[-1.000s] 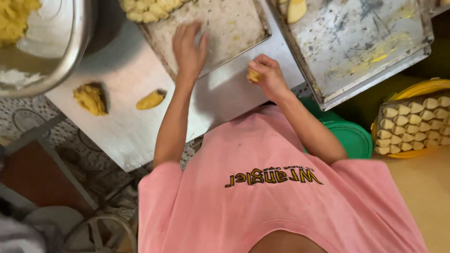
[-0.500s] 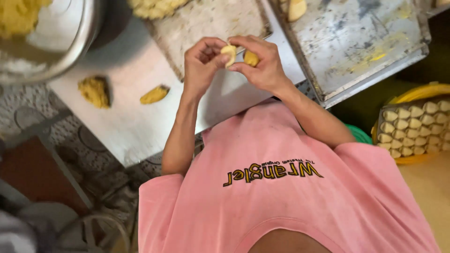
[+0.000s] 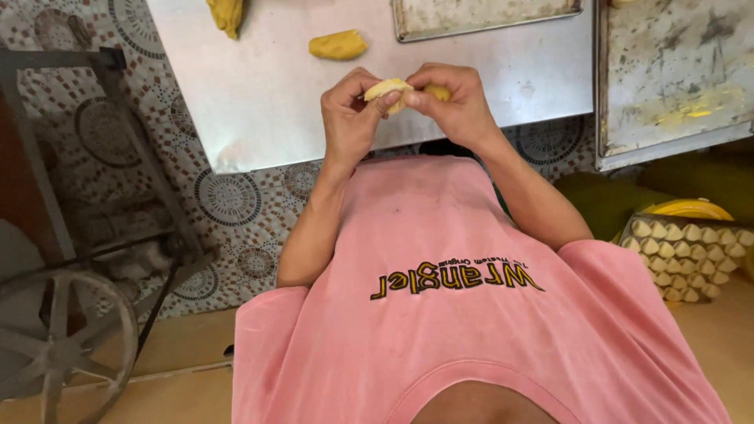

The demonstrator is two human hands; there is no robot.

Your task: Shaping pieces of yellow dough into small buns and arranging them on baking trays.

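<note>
Above the edge of the pale metal table (image 3: 267, 102), a small pale-yellow dough piece (image 3: 386, 89) is being pinched between both hands, the left hand (image 3: 353, 118) and right hand (image 3: 452, 102) pressing together around it. A yellow dough lump (image 3: 338, 45) is lying nearby.

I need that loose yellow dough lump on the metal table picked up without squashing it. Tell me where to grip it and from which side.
Take the yellow dough lump across its short middle, from above. It lies flat and elongated on the metal table, long axis roughly left to right, with bare table on both long sides. Both hands are busy pinching another dough piece.
</note>
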